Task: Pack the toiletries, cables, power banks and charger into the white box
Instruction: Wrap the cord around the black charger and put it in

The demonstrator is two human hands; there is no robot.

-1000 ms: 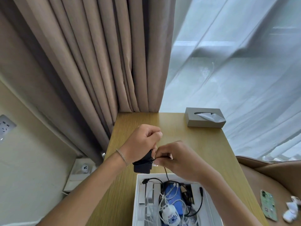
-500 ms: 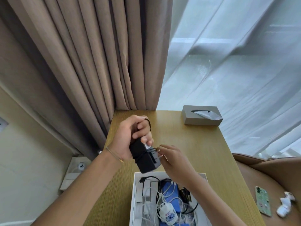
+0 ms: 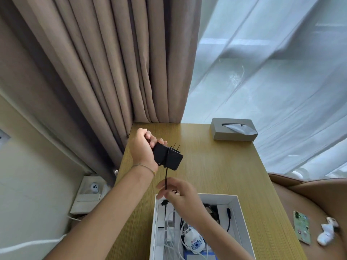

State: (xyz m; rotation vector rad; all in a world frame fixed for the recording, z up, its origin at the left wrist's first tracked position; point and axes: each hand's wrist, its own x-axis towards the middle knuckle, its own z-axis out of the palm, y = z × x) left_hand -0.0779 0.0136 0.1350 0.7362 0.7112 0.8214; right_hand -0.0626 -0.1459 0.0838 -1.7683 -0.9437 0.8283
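My left hand point(image 3: 143, 147) grips a black charger point(image 3: 169, 156) with its prongs up, held above the wooden table point(image 3: 216, 166). A black cable point(image 3: 166, 175) is wrapped round the charger and hangs straight down from it. My right hand point(image 3: 178, 194) pinches the cable's lower part just above the far edge of the white box point(image 3: 237, 209). Inside the box lie white and black cables, a blue item and a small white pouch point(image 3: 193, 243) with a blue pattern.
A grey tissue box point(image 3: 232, 131) stands at the table's far right. Brown curtains hang behind the table on the left. On the brown seat to the right lie a green phone point(image 3: 302, 228) and a white crumpled item point(image 3: 327, 233). A wall socket unit point(image 3: 90, 192) sits low left.
My left hand lifted the charger up and away from the box, turning its prongs upward. My right hand slid down the cable, which now hangs taut between both hands.
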